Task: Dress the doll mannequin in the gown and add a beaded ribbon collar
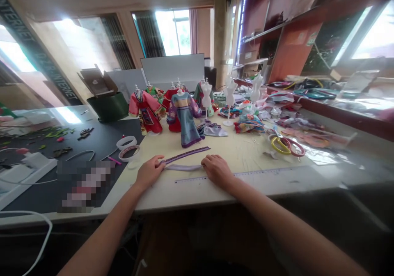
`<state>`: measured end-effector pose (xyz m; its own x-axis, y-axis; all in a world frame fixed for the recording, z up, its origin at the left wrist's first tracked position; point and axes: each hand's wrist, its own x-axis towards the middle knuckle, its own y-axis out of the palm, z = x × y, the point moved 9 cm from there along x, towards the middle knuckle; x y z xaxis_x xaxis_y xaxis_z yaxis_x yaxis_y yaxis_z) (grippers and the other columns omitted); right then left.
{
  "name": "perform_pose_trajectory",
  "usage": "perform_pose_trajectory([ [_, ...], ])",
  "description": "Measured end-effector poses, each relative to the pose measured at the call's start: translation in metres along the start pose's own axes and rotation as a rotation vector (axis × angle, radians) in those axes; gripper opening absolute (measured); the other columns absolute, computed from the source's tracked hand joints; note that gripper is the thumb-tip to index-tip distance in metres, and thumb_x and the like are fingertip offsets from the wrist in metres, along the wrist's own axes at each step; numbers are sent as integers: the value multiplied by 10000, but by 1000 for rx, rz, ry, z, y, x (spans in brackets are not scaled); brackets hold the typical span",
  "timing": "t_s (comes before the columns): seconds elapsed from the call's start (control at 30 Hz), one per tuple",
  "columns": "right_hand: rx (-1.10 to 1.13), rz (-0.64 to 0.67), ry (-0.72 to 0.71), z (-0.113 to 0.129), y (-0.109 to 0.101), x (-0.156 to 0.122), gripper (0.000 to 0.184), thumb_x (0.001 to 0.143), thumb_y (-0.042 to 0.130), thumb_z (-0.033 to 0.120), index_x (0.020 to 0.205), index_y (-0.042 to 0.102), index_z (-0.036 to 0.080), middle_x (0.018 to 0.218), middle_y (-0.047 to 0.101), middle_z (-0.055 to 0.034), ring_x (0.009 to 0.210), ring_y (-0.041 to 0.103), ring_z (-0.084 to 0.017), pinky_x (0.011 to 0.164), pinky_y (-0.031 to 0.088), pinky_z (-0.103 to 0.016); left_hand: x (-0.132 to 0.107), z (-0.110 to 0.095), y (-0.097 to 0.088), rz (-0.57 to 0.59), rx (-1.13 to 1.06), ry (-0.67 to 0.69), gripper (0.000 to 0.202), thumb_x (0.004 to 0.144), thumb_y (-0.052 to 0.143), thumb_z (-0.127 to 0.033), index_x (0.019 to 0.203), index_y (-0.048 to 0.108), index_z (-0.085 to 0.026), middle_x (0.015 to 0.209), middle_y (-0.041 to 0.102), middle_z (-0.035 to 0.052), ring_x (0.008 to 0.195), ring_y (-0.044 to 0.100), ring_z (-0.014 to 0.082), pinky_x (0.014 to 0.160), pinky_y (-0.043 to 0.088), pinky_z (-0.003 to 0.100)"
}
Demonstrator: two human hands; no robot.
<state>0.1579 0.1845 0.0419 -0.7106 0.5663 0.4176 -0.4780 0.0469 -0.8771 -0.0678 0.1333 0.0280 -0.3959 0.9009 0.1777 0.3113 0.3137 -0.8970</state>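
Both hands hold a pale strip [184,167] flat on the table [246,152]. The left hand [150,171] has a closed grip on its left end, and the right hand [217,170] curls its fingers down over the right end. A purple ribbon [187,154] lies slanting just beyond the strip, its near end by the left fingers. A clear ruler [261,172] lies along the table edge beside the right hand. Farther back, doll dresses [184,118] stand on small stands. At far left stands a green bin [107,106] with an open cardboard box [97,81] behind it; what either holds cannot be seen.
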Motion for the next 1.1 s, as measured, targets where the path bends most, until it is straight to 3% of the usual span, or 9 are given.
perform_pose_trajectory([
  [0.27, 3, -115, 53, -8, -16, -3, 143, 810, 453, 68, 847, 553, 165, 836, 593, -53, 802, 529, -171, 761, 340, -274, -11, -6, -1, -31, 60, -15, 378, 772, 439, -383, 1083, 565, -208, 653, 610, 4, 672, 579, 200, 540, 354, 250],
  [0.63, 75, -132, 29, -8, -8, -9, 152, 822, 462, 81, 883, 572, 167, 869, 617, -60, 860, 547, -174, 815, 348, -284, -13, -9, -4, -64, 66, -33, 375, 764, 437, -375, 1071, 578, -212, 679, 625, 9, 704, 588, 203, 569, 375, 251],
  [0.93, 116, -182, 19, -7, -11, -11, 253, 814, 435, 54, 1027, 529, 155, 955, 623, -77, 917, 537, -185, 849, 346, -298, -12, -5, -2, -63, 63, -46, 380, 760, 452, -390, 1069, 585, -215, 753, 647, 27, 714, 590, 205, 600, 396, 259],
  [1.1, 107, -206, 25, -8, -16, -11, 185, 815, 438, 75, 942, 541, 163, 903, 611, -68, 844, 526, -186, 793, 356, -282, -12, -6, -3, -78, 62, -43, 379, 761, 447, -396, 1066, 587, -219, 729, 642, 13, 712, 591, 201, 602, 399, 252],
])
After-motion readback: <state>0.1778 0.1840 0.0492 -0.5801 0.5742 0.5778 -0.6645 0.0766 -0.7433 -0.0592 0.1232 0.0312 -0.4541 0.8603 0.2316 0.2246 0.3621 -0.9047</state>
